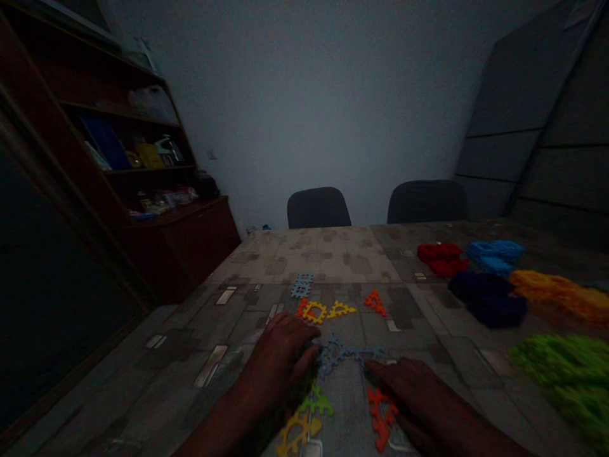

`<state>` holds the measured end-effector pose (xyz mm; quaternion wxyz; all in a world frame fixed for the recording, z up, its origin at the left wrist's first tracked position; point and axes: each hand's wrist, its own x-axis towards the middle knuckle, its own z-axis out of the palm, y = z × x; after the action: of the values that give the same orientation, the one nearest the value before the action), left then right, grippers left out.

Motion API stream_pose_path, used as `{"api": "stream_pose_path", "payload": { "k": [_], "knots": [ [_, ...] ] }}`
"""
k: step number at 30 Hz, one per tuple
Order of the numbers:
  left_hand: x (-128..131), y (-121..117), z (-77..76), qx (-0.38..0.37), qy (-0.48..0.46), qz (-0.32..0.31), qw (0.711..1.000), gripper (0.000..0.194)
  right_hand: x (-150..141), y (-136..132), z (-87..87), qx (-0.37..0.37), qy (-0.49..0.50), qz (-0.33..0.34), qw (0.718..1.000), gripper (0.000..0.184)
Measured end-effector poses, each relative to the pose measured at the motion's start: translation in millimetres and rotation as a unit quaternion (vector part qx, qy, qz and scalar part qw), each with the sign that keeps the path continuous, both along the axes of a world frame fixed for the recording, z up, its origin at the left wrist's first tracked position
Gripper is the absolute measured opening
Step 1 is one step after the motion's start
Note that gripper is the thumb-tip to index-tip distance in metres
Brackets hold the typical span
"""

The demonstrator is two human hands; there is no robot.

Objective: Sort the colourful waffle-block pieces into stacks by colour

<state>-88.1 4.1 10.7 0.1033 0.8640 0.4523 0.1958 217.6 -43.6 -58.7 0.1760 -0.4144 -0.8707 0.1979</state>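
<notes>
Blue-grey notched plastic pieces (pixel 334 351) lie flat on the table between my hands, seemingly joined in a row. My left hand (pixel 287 348) is at their left edge, thumb and forefinger apart. From the right, my right hand (pixel 406 386) reaches in with its forefinger stretched to the lower edge of the row; its other fingers are partly hidden. Beside that hand is an orange-red notched piece (pixel 381 416). Below my left hand are a green piece (pixel 318 402) and a yellow piece (pixel 295 434).
Beyond my hands lie yellow pieces (pixel 340 310), an orange triangle (pixel 375 303) and light blue squares (pixel 301 289). Heaps on the right are red (pixel 441 258), blue (pixel 495 255), dark navy (pixel 488 298), orange (pixel 556 293) and green (pixel 566 371). Chairs (pixel 318 208) stand behind the table.
</notes>
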Motion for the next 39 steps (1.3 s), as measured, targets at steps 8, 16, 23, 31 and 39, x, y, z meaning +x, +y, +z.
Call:
{"api": "stream_pose_path", "payload": {
  "k": [8, 16, 23, 31, 39],
  "knots": [
    [-15.5, 8.6, -8.4, 0.041, -0.035, 0.026, 0.998, 0.026, 27.1, 17.4, 12.9, -0.1, 0.053, -0.158, 0.981, 0.057],
    [-31.4, 21.6, -6.4, 0.028, -0.03, 0.047, 0.998, 0.028, 16.6, 53.9, 12.4, -0.018, -0.032, -0.179, 0.983, 0.058],
    [-60.6, 41.0, -7.2, 0.03, -0.014, 0.105, 0.994, 0.037, -29.0, 101.4, 49.7, -0.008, -0.173, -0.232, 0.957, 0.037],
    [-63.6, 47.3, -14.2, -0.002, 0.009, 0.119, 0.993, 0.035, -19.7, 108.4, 41.4, -0.02, -0.199, -0.25, 0.947, 0.031],
    [-43.4, 49.5, -33.4, -0.016, 0.011, 0.044, 0.999, 0.032, 25.2, 44.8, 15.0, -0.091, -0.055, -0.189, 0.976, 0.062]
  ]
}}
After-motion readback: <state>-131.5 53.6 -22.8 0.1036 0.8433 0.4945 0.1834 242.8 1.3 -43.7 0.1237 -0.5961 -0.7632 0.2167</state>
